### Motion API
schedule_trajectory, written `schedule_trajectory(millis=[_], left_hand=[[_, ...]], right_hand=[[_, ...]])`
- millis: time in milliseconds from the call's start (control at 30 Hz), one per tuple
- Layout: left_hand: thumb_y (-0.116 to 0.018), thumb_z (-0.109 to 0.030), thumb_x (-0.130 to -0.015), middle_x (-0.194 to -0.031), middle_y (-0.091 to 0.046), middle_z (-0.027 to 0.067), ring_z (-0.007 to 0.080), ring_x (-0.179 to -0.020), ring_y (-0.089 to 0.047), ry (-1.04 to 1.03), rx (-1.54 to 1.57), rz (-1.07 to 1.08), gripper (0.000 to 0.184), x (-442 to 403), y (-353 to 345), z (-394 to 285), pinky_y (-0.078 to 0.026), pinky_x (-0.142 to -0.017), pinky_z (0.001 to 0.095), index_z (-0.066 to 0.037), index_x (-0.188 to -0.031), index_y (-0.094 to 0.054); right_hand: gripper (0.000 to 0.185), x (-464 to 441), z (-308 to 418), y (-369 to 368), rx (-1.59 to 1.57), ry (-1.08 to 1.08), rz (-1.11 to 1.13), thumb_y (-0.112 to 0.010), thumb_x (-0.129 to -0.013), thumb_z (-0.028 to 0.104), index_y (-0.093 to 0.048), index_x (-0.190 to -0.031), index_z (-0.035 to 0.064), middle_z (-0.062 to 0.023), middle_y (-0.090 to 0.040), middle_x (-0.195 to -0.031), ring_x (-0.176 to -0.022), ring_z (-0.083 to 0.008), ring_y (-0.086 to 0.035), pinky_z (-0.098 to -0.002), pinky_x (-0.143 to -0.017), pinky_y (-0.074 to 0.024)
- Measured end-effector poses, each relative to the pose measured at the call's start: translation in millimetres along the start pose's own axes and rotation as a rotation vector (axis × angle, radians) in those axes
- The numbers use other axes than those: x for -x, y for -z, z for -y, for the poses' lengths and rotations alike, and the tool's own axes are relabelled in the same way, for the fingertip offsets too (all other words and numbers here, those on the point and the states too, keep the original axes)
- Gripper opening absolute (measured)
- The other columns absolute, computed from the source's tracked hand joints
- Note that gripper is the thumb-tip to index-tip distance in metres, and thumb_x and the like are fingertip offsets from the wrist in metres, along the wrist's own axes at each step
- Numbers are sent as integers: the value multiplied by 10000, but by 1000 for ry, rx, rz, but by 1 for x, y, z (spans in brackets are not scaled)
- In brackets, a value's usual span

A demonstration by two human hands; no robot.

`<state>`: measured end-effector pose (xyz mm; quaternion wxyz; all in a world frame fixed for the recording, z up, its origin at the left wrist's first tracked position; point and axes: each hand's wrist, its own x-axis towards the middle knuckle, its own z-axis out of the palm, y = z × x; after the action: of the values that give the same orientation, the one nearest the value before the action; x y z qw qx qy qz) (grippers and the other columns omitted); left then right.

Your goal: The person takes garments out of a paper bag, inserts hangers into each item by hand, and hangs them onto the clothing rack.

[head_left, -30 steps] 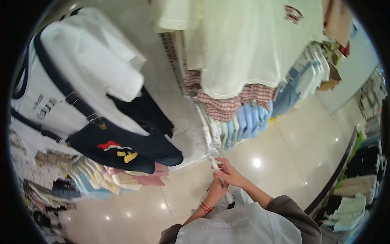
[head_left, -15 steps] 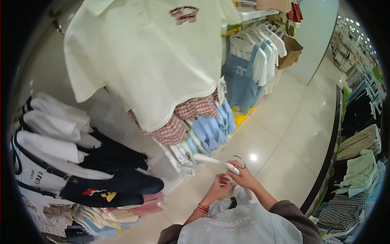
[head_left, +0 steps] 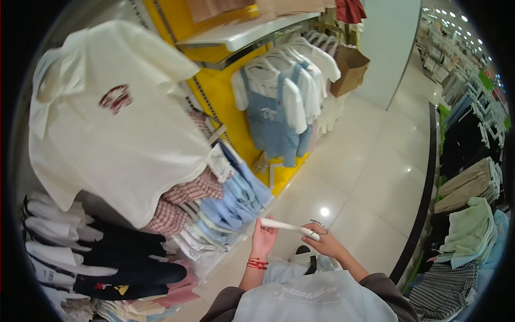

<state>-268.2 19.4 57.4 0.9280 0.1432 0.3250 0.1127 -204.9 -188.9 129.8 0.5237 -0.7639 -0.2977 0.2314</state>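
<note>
A white clothes hanger (head_left: 287,226) with a metal hook lies across both hands in front of my body. My right hand (head_left: 325,241) is closed round it near the hook. The left end of the hanger rests against my left hand (head_left: 264,236), whose fingers are spread and partly behind it; red cords circle that wrist. Below the hands, light grey-blue fabric (head_left: 316,292) with a faint print covers my front.
A large cream shirt (head_left: 118,118) hangs at the left above checked shorts (head_left: 188,198). Denim dungarees (head_left: 273,121) hang by a yellow wall panel (head_left: 217,86). A brown paper bag (head_left: 350,70) is behind them. Clothes racks line the right edge, beside a dark floor strip (head_left: 424,214).
The view has swung right, showing the yellow panel and dungarees. My left hand has come off the right hand's side and opened at the hanger's left end, and the hanger has turned sideways.
</note>
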Motion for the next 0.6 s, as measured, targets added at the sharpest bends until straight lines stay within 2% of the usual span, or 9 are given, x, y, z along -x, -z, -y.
schedule_trajectory(millis=[133, 167, 267, 367, 467, 600], left_hand=[[-453, -358, -921, -1068, -539, 88, 198, -988, -502, 102, -96, 11, 271, -17, -17, 34, -403, -903, 372, -97, -992, -443], [-453, -352, -921, -1063, -538, 88, 200, -987, -501, 117, -126, 6, 264, -23, -23, 40, -402, -902, 374, -98, -993, -441], [-454, -333, -921, -1050, -535, 91, 205, -981, -497, 168, -202, -18, 246, -43, -36, 53, -402, -900, 379, -100, -997, -435], [-457, -319, -918, -1043, -532, 93, 207, -972, -493, 217, -228, -42, 237, -79, -52, 68, -402, -894, 382, -101, -1007, -432], [-461, -312, -915, -1035, -530, 93, 208, -968, -487, 247, -238, -54, 236, -122, -82, 85, -401, -892, 385, -101, -1018, -431], [-462, -310, -914, -1041, -525, 94, 211, -973, -482, 264, -278, -14, 239, -186, -146, 110, -397, -894, 394, -105, -1031, -428]], right_hand=[[279, 11, -28, 37, -40, -117, -28, -608, -836, 252, -535, -1062, 106, -80, -601, -869, -761, -213, -589, -310, -678, -455], [256, 13, -28, 45, -116, -212, -28, -620, -832, 182, -552, -1047, 62, -55, -563, -916, -836, -149, -542, -276, -728, -438], [270, 11, -53, 56, -104, -280, -68, -627, -828, 205, -553, -1052, 76, -55, -581, -872, -790, -156, -556, -280, -697, -445], [329, 0, -60, 74, -109, -401, -101, -636, -814, 275, -533, -1082, 111, -102, -617, -828, -736, -231, -598, -309, -684, -465], [340, -24, -68, 108, -118, -341, -146, -638, -814, 280, -533, -1089, 111, -108, -616, -816, -724, -233, -599, -314, -673, -466], [349, -74, -89, 174, -105, -364, -171, -638, -814, 279, -526, -1098, 109, -111, -609, -827, -718, -229, -595, -315, -661, -466]])
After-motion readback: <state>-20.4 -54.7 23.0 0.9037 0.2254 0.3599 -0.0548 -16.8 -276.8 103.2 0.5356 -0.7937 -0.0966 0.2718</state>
